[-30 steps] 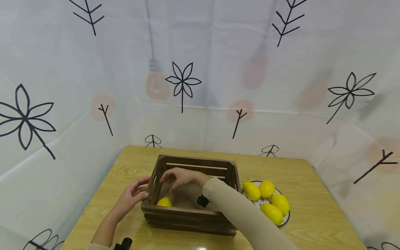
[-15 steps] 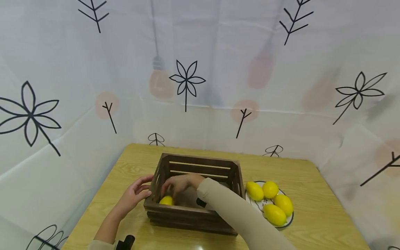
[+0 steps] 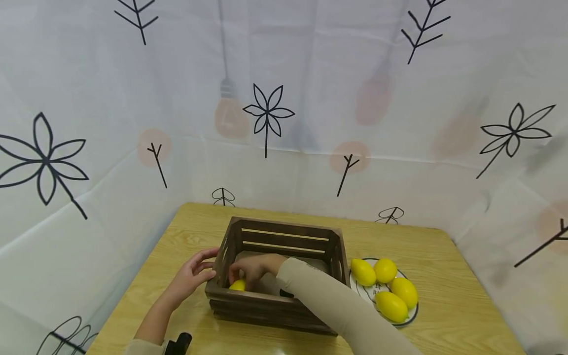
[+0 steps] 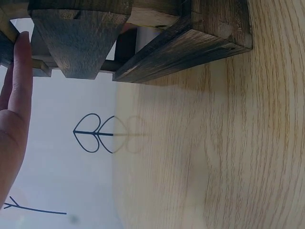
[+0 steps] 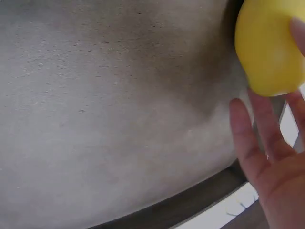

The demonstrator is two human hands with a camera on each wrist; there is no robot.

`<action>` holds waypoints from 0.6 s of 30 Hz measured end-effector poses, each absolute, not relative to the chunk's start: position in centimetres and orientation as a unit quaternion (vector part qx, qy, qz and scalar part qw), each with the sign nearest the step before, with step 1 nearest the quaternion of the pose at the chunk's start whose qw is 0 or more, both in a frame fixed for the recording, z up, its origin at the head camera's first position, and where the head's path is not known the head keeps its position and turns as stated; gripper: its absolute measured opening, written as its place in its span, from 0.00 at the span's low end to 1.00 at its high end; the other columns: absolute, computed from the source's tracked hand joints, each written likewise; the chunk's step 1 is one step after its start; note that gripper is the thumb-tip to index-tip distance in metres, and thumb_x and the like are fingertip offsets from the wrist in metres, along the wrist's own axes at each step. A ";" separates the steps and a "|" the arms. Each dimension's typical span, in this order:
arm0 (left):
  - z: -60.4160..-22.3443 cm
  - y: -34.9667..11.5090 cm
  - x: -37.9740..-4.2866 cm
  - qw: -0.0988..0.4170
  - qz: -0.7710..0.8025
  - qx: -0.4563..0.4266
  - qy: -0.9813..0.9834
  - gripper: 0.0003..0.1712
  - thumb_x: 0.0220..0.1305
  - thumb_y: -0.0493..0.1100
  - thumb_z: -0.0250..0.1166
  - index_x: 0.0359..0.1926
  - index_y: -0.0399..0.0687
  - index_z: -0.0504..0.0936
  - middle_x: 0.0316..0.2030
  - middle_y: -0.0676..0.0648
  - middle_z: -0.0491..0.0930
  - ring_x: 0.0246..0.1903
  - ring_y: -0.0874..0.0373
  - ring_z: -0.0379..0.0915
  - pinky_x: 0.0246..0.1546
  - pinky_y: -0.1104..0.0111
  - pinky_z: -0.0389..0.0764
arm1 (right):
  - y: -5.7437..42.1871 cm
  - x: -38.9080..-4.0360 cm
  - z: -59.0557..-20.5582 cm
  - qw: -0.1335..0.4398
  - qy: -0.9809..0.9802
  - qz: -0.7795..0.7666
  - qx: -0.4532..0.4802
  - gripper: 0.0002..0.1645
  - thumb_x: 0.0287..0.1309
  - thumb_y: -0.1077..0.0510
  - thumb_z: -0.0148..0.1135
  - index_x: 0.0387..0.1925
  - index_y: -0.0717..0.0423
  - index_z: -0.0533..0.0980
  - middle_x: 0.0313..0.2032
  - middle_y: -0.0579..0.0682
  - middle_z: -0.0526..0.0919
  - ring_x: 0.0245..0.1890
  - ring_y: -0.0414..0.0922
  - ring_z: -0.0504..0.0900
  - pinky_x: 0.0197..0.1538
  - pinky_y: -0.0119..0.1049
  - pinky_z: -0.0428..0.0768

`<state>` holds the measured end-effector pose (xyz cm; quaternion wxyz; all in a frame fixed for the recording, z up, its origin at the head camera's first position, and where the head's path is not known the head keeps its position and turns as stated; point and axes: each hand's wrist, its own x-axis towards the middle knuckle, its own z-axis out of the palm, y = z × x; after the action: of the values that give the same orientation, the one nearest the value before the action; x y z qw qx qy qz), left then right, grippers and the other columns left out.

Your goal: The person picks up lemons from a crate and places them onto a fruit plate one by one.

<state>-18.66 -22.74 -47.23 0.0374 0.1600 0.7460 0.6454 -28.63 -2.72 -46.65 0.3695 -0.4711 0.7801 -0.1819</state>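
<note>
In the head view a dark brown slatted wooden crate point(image 3: 275, 308) stands on the table. My right hand point(image 3: 254, 268) is down inside its left end, at a yellow lemon point(image 3: 238, 285) near the front left corner. The right wrist view shows the thumb over the lemon point(image 5: 269, 47) and the fingertips at its lower edge, so the hand pinches it. My left hand point(image 3: 191, 276) rests against the crate's left outer side. There, the left wrist view shows a straight finger point(image 4: 22, 81) lying along the slats.
To the right of the crate sits a white plate point(image 3: 363, 292) with a dark rim, bearing several lemons point(image 3: 391, 306). The wooden table point(image 3: 437, 291) extends to a patterned white cloth point(image 3: 301, 182) hanging behind and at both sides.
My right hand has lowered into the crate onto the lemon, thumb and fingers closing around it. The left hand stays at the crate's side. The head view has shifted slightly.
</note>
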 end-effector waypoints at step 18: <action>-47.2 -22.6 -18.7 0.037 0.642 0.144 0.752 0.31 0.64 0.37 0.59 0.65 0.35 0.60 0.64 0.36 0.58 0.53 0.61 0.67 0.47 0.70 0.74 | 0.1 -30.2 -46.5 0.386 0.834 -0.217 -0.327 0.23 0.41 0.69 0.73 0.40 0.53 0.74 0.36 0.46 0.76 0.33 0.39 0.75 0.36 0.37 0.80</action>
<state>-18.72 -22.60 -47.19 0.0373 0.1439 0.7524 0.6417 -30.23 0.10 -46.50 0.3864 -0.3272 0.8345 -0.2175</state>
